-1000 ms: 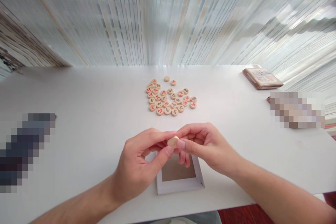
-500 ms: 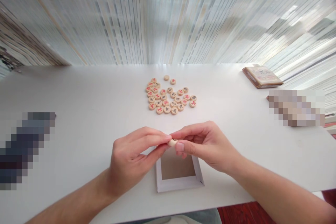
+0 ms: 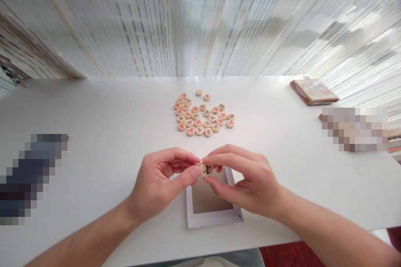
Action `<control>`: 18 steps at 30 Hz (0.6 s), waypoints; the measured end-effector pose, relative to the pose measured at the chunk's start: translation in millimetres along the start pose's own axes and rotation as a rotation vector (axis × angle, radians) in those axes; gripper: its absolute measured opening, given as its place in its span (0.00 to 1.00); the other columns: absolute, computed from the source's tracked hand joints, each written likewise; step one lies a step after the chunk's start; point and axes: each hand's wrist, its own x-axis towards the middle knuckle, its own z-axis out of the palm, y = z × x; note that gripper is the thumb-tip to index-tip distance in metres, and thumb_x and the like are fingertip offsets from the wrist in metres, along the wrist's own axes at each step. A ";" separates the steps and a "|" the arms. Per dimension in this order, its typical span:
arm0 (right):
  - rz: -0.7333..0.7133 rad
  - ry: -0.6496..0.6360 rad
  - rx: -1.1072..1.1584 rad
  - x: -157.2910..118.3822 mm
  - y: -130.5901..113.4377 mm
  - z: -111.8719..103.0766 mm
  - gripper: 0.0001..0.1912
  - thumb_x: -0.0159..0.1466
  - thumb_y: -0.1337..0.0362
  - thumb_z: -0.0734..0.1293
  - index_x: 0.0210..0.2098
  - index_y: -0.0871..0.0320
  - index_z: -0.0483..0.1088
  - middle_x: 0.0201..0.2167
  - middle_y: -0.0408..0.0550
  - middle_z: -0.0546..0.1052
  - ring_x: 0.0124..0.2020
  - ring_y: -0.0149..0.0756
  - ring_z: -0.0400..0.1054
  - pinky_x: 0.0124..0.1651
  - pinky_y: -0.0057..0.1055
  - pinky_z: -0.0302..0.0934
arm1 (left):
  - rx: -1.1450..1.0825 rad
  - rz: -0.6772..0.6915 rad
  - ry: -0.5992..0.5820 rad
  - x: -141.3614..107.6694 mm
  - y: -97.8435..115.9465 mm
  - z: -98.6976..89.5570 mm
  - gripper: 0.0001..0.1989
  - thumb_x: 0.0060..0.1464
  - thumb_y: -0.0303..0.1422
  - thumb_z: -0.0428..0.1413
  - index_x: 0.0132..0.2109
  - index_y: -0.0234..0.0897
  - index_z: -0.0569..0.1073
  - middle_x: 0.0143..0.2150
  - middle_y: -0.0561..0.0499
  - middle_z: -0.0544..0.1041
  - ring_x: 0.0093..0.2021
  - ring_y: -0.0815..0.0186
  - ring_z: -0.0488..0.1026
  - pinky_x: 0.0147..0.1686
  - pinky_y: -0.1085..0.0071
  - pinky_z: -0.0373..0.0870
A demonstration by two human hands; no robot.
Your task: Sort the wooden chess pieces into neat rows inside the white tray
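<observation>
Between my fingertips is a round wooden Chinese chess piece [image 3: 206, 170], its face with a black character turned toward me. My left hand [image 3: 171, 183] pinches its left edge with thumb and fingers. From the right, my right hand [image 3: 246, 177] grips the same piece at its top and bottom. Directly below lies a shallow white box [image 3: 214, 217] with a brown bottom, its far part hidden by my hands. Beyond them, several more Chinese chess pieces [image 3: 198, 123] with red or black characters lie in a loose cluster; one at the back shows a blank face.
A flat brown-edged box [image 3: 314, 91] lies at the back right of the white table [image 3: 109, 133]. Blurred-out items sit at the left [image 3: 34, 175] and right [image 3: 354, 129]. A striped curtain [image 3: 188, 21] hangs along the far edge.
The held chess piece has turned from edge-on so that its black character now faces me. Both hands have shifted their finger grip around it. The cluster on the table stays the same.
</observation>
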 end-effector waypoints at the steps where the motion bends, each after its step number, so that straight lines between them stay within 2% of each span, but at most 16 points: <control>1: -0.008 -0.007 -0.007 -0.3 0.2 0.0 0.14 0.65 0.73 0.74 0.49 0.55 0.78 0.39 0.51 0.83 0.34 0.35 0.77 0.37 0.31 0.75 | -0.026 -0.016 -0.014 -1.0 0.1 1.4 0.02 0.58 0.26 0.67 0.40 0.36 0.84 0.32 0.50 0.86 0.28 0.67 0.82 0.31 0.75 0.82; 5: -0.046 -0.011 -0.059 -1.3 2.4 -1.4 0.11 0.67 0.71 0.74 0.48 0.57 0.77 0.39 0.52 0.82 0.37 0.36 0.77 0.40 0.30 0.74 | -0.027 -0.039 0.018 -3.9 -1.5 4.6 0.04 0.58 0.26 0.68 0.41 0.37 0.84 0.33 0.50 0.86 0.30 0.68 0.83 0.33 0.76 0.82; 8: -0.013 -0.042 -0.123 -1.0 4.4 -4.5 0.09 0.67 0.70 0.73 0.47 0.59 0.76 0.38 0.51 0.81 0.37 0.35 0.76 0.39 0.30 0.72 | -0.011 -0.020 0.086 -1.6 -3.1 -0.5 0.03 0.63 0.28 0.64 0.42 0.38 0.84 0.32 0.52 0.85 0.30 0.69 0.82 0.34 0.76 0.82; 13: 0.151 -0.241 -0.272 0.1 5.8 -10.0 0.05 0.68 0.68 0.71 0.44 0.60 0.76 0.34 0.48 0.78 0.31 0.34 0.71 0.31 0.28 0.65 | 0.059 0.002 0.215 10.2 -9.6 -17.3 0.07 0.67 0.30 0.61 0.41 0.38 0.84 0.34 0.53 0.84 0.34 0.69 0.80 0.40 0.74 0.79; 18: 0.157 -0.406 -0.375 -5.9 7.2 -5.5 0.05 0.68 0.69 0.70 0.44 0.59 0.77 0.33 0.47 0.77 0.31 0.35 0.70 0.33 0.29 0.63 | 0.217 -0.028 0.207 17.0 -14.5 -17.8 0.08 0.65 0.32 0.61 0.38 0.36 0.83 0.35 0.50 0.84 0.37 0.65 0.80 0.41 0.72 0.79</control>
